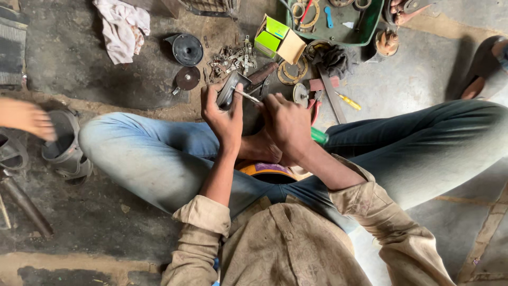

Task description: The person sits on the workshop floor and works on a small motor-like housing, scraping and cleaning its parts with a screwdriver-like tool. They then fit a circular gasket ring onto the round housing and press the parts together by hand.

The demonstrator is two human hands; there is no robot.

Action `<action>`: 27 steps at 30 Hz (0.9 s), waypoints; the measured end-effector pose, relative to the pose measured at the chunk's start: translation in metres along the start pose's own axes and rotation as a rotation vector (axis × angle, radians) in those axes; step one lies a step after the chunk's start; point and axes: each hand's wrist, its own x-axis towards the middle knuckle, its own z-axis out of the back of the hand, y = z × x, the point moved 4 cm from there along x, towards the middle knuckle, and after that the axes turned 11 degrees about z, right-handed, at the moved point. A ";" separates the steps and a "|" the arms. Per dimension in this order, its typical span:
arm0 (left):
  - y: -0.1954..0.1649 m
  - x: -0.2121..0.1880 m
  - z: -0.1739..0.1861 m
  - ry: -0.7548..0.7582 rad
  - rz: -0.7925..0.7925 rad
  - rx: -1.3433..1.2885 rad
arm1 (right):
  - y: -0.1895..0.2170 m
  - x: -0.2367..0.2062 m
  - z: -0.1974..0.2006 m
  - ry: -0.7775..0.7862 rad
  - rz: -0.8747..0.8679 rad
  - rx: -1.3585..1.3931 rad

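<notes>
I sit cross-legged on a dirty floor. My left hand [222, 114] grips a small grey metal part [231, 89] held up in front of my knees. My right hand [286, 124] holds a screwdriver with a green handle [319, 136]; its thin metal shaft [247, 96] points left and its tip touches the grey part. Both hands are close together above my crossed legs.
Ahead lie a pile of small metal bits [231, 58], two round dark discs [187, 50], a green and tan box [279, 39], a green tray [338, 24] of rings and tools, red-handled pliers [316, 106], a yellow screwdriver [348, 100], a white rag [123, 27]. Another person's foot [25, 117] is at left.
</notes>
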 end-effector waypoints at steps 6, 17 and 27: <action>0.002 -0.001 0.001 0.008 0.044 0.002 | 0.000 -0.002 0.003 -0.166 0.092 0.169; 0.002 -0.001 0.002 0.008 0.013 0.006 | -0.002 0.000 0.006 -0.141 0.120 0.141; 0.012 -0.004 -0.005 0.049 0.052 -0.023 | 0.003 -0.001 -0.001 -0.105 0.098 0.063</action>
